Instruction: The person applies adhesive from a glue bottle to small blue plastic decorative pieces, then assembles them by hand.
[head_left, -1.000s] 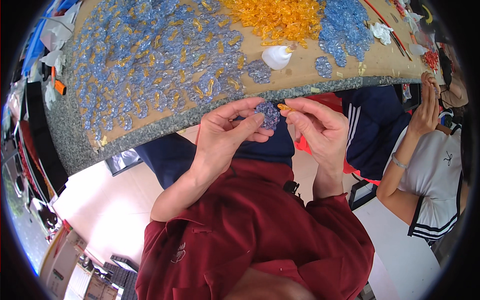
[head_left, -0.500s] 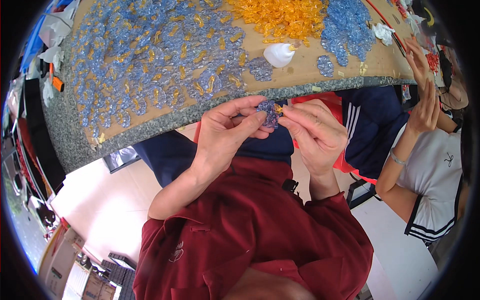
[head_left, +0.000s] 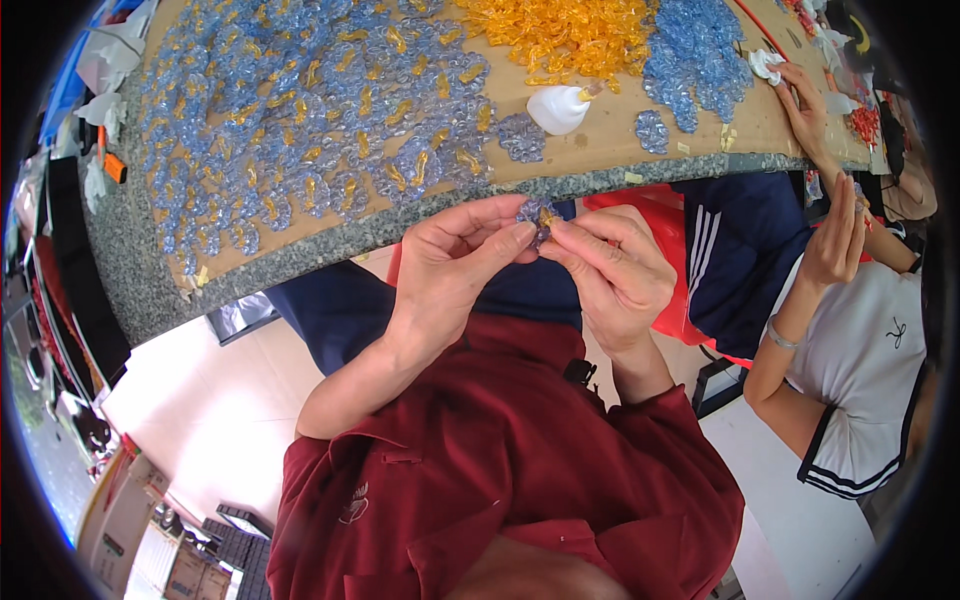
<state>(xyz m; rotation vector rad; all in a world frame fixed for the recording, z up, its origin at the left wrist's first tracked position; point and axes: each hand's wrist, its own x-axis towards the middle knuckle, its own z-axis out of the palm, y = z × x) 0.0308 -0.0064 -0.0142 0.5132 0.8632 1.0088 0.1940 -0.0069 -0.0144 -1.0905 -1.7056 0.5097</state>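
cardboard boxes [head_left: 165, 560] | lower left, on floor | tan, stacked | print too small to tell

We have brought our left hand [head_left: 455, 265] and right hand [head_left: 610, 270] a little higher, closer to the stone edge of the table [head_left: 330, 245]. The orange piece that showed beside the small blue piece [head_left: 538, 213] is now almost hidden between our fingers [head_left: 505, 240]. At the far right, the neighbour's hand [head_left: 805, 105] has reached onto the table.
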